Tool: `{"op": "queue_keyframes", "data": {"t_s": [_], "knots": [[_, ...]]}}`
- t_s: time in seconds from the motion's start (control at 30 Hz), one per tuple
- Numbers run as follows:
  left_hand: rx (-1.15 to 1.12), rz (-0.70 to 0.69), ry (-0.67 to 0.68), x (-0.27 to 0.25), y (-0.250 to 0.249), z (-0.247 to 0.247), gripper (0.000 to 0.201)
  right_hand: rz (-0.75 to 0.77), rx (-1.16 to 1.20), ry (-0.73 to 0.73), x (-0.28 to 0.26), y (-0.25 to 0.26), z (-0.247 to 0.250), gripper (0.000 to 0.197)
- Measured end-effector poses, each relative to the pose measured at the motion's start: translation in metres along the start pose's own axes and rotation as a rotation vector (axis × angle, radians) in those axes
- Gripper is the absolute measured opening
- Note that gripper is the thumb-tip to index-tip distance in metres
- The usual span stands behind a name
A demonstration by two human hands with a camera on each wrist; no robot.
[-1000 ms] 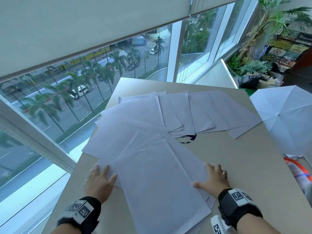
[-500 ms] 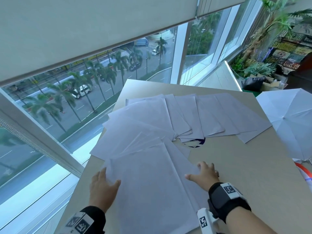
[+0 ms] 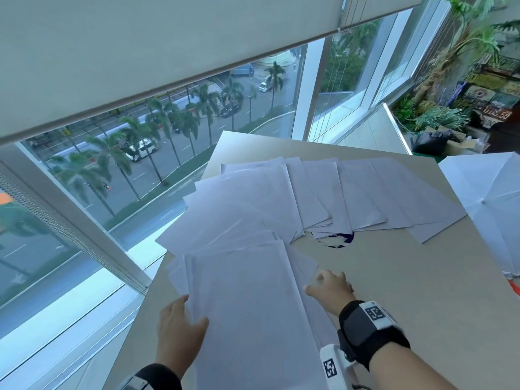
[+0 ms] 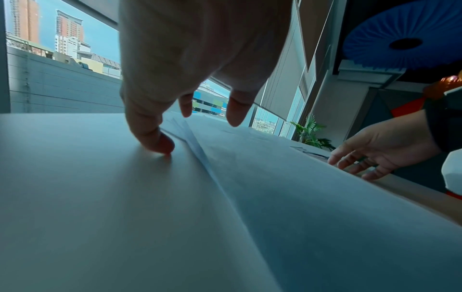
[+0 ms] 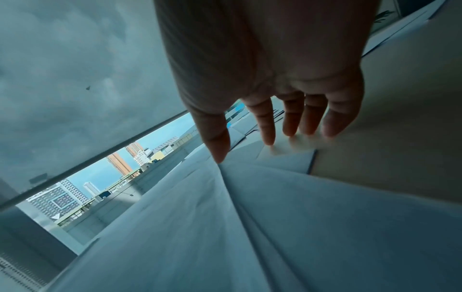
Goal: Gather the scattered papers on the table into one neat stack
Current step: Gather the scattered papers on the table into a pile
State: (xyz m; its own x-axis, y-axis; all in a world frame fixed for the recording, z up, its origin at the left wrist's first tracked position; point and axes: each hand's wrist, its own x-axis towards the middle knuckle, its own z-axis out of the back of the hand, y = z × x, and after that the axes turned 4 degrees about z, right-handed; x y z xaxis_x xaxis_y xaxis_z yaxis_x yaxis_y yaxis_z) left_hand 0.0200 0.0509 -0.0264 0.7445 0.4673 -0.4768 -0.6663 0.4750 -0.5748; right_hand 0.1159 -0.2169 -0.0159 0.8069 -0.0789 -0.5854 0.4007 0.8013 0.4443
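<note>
Papers point(image 3: 253, 220) fanned over table point(image 3: 408, 291), left sheets past window edge | left hand point(image 3: 180, 327) flat at pile's left edge | right hand point(image 3: 329, 288) spread on right edge | bare table rt of pile

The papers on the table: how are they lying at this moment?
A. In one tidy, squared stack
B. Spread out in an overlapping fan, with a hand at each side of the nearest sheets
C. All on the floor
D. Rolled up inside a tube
B: the papers fan across the table, with the left hand and right hand flanking the nearest sheets.
</note>
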Motion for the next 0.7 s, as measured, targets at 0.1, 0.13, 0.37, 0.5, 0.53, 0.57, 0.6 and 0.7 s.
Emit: {"op": "queue_keyframes", "data": {"t_s": [0.1,0.13,0.37,0.5,0.53,0.57,0.6,0.7], "knots": [[-0.026,0.045,0.039,-0.002,-0.003,0.0,0.073,0.05,0.067,0.092,-0.002,0.003,-0.008,0.027],[-0.041,0.05,0.04,-0.001,-0.004,0.0,0.069,0.071,0.075,0.122,-0.003,0.004,-0.011,0.03],[-0.16,0.121,-0.028,0.004,-0.006,0.003,0.073,0.068,0.06,0.163,-0.013,0.006,-0.027,0.047],[-0.237,0.206,-0.041,0.011,-0.004,0.001,0.091,0.031,0.084,0.084,-0.015,0.007,-0.027,0.057],[-0.248,0.226,-0.031,0.012,-0.004,0.001,0.089,0.045,0.093,0.102,-0.014,0.007,-0.029,0.048],[-0.263,0.242,-0.02,0.013,-0.004,0.002,0.083,0.054,0.099,0.135,-0.016,0.008,-0.03,0.036],[-0.286,0.241,-0.014,0.014,-0.003,0.004,0.072,0.073,0.106,0.16,-0.016,0.009,-0.033,0.028],[-0.34,0.268,0.045,0.018,0.0,0.007,0.025,0.114,0.108,0.207,-0.021,0.01,-0.04,0.033]]}}
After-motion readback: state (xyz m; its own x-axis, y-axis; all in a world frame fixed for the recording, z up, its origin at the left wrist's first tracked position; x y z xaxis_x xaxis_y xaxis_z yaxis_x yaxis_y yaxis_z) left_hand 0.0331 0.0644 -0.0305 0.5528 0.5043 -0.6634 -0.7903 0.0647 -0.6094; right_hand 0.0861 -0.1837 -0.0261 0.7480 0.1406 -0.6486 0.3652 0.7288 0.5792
